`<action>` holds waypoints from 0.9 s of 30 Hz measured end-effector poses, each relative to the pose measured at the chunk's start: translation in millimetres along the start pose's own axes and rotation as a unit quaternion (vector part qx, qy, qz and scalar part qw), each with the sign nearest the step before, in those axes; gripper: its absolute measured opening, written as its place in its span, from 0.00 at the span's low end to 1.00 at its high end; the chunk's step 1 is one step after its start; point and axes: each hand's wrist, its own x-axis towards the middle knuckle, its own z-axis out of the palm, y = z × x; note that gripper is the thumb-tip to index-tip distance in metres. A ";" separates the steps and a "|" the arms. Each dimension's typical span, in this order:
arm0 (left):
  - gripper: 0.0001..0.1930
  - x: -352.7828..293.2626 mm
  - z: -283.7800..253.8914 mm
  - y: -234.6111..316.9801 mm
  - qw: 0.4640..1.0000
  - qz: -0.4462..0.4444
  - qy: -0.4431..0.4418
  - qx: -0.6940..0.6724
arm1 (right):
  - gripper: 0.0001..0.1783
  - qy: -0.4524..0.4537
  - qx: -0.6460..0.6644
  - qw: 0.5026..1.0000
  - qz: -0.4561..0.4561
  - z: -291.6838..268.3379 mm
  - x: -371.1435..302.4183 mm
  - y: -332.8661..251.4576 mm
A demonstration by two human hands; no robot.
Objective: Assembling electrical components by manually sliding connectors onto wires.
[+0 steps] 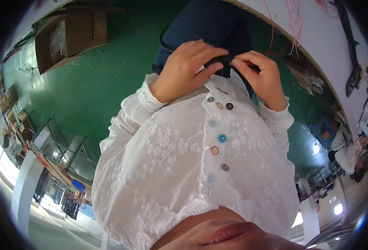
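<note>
Fingers of the left hand (184, 68) and right hand (261, 75) pinch closed on 1 small black part (219, 62). Both hands sit just above the white embroidered blouse (167, 158).

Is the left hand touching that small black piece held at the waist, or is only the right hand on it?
Touching. The head view shows the left hand with its thumb and fingertips closed on the black piece, while the right hand pinches its other end.
</note>
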 end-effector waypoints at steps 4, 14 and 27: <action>0.10 1.4 9.6 2.0 0.993 -0.076 -0.003 -0.090 | 0.08 0.020 0.083 0.996 -0.012 6.0 -3.1 -1.1; 0.10 11.4 -6.7 12.6 0.993 -0.081 -0.044 -0.079 | 0.05 0.051 0.013 0.997 -0.058 2.6 -13.1 -9.0; 0.10 8.9 -3.4 15.9 0.995 -0.077 -0.021 -0.061 | 0.03 0.098 0.034 0.993 -0.064 20.7 -15.6 -11.7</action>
